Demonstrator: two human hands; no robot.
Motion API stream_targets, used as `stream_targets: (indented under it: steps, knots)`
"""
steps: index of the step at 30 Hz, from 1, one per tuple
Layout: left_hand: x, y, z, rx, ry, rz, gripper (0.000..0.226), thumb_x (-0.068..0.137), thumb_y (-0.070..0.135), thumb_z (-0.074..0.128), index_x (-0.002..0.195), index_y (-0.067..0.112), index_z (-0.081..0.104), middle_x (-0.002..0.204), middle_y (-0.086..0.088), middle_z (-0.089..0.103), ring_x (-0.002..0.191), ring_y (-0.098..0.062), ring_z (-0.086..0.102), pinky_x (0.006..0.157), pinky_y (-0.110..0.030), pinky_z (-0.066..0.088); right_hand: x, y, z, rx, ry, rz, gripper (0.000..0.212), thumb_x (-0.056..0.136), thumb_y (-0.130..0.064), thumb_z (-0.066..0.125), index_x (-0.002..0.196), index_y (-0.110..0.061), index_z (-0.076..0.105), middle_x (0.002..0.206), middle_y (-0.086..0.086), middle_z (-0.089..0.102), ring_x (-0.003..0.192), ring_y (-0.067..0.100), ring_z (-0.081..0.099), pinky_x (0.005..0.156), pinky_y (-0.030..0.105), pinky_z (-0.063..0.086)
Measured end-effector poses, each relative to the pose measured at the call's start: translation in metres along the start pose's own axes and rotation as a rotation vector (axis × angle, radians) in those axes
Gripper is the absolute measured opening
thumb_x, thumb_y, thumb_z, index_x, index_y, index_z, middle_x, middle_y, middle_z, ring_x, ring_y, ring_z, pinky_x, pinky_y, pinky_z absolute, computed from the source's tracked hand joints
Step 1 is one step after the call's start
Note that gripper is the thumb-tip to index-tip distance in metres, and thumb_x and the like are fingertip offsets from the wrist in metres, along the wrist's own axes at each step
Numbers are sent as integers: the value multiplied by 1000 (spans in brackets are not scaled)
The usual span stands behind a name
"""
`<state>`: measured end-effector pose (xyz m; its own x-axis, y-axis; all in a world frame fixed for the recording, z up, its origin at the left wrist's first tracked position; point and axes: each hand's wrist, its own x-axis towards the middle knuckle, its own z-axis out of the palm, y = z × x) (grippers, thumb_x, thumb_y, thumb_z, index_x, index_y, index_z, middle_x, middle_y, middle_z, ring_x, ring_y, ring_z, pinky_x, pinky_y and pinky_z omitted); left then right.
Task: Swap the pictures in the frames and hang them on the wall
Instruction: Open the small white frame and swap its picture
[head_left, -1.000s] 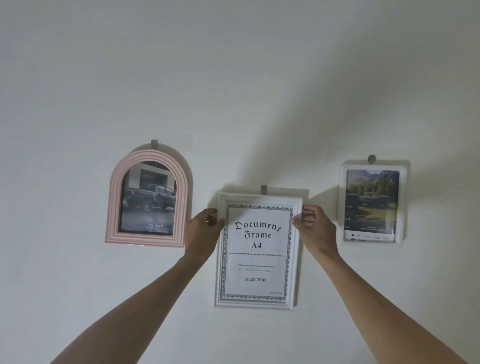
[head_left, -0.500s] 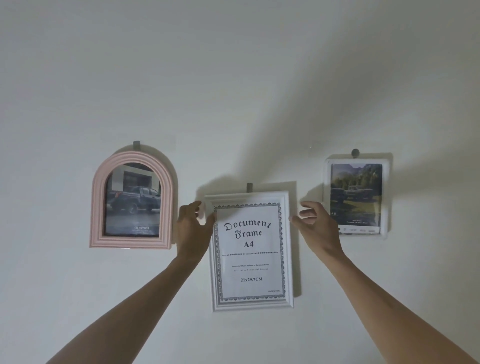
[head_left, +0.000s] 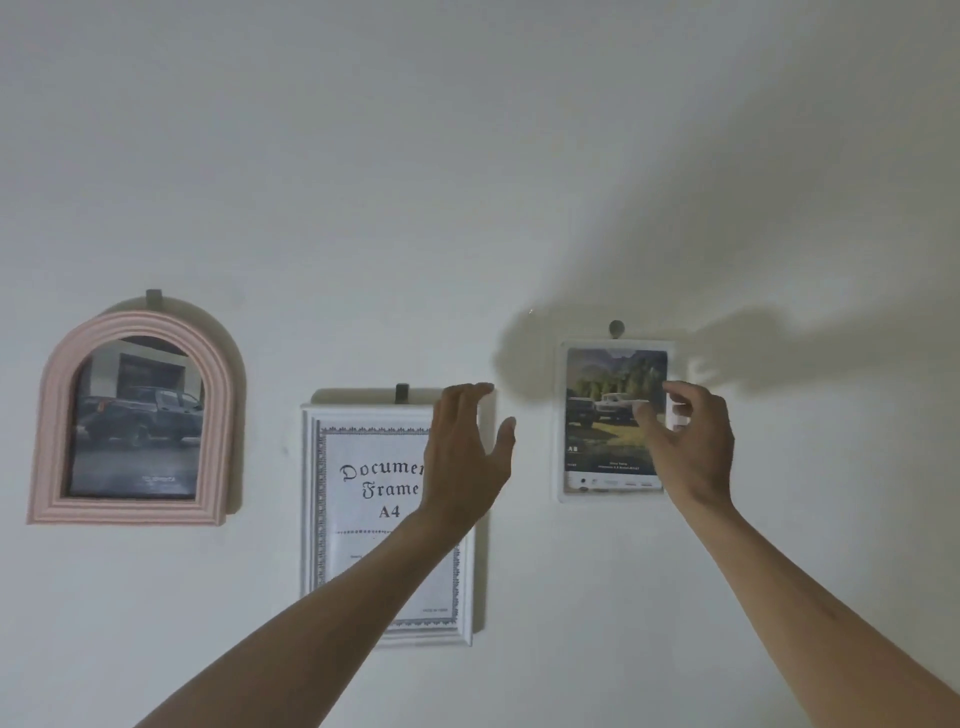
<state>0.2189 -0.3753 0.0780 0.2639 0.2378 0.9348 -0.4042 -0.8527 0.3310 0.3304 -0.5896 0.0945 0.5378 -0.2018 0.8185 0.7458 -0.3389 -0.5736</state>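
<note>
Three frames hang on a pale wall. A pink arched frame (head_left: 132, 421) with a dark pickup photo is at the left. A white A4 document frame (head_left: 363, 519) hangs in the middle on a grey hook (head_left: 401, 393). A small white frame (head_left: 608, 421) with a landscape car picture hangs at the right. My left hand (head_left: 467, 457) is open in front of the document frame's upper right corner, holding nothing. My right hand (head_left: 685, 441) is open with curled fingers over the small frame's right side; whether it touches the frame I cannot tell.
Grey hooks (head_left: 154, 298) hold the pink frame and a round peg (head_left: 616, 327) holds the small one. My forearms cross the lower part of the view. Hand shadows fall on the wall (head_left: 467, 182) around the small frame.
Both hands left the document frame's sides and moved right: the left hand now at its right corner, the right hand over the small white frame. The view shifted right.
</note>
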Motion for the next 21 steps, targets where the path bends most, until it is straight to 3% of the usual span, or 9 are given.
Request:
stream_targets:
  steps: [4,7,12,16,19,21]
  knots:
    - [7,25,46,-41,-177,-170,45,91,30,64,130,17,48,118,4,51,101,-10,51,88,-30,48,24,24,-25,19,-100,177,55,86,-35,74,132,-16,52,133,5,58,114,25,59,93,33,47]
    - [14,32,69,-70,-228,-338,51,90,30,64,134,11,46,123,-3,52,110,-14,51,92,-26,43,33,37,-36,47,-245,271,62,87,-40,72,139,-20,46,130,4,61,108,22,61,89,31,48]
    - [17,35,88,-44,-233,-492,47,86,27,70,125,10,52,108,-1,60,102,-19,58,94,-34,49,34,49,-37,80,-390,286,61,89,-33,72,142,-23,45,112,0,63,97,17,57,77,26,41]
    - [13,36,97,-68,-236,-538,25,78,14,71,101,8,61,94,-10,68,89,-27,65,84,-44,55,33,59,-33,95,-395,195,45,91,-18,69,135,-20,55,102,-3,64,90,14,61,65,9,39]
    - [15,40,94,-113,-213,-560,12,79,4,66,91,6,64,90,-16,68,89,-33,65,83,-45,56,34,63,-35,132,-391,182,42,92,-16,68,132,-23,58,103,-3,66,91,15,63,66,12,41]
    - [15,43,89,-161,-206,-576,18,82,0,64,93,14,66,83,-7,66,84,-29,66,80,-38,56,33,63,-36,157,-390,171,41,91,-16,69,130,-25,59,103,-4,66,88,12,64,68,16,46]
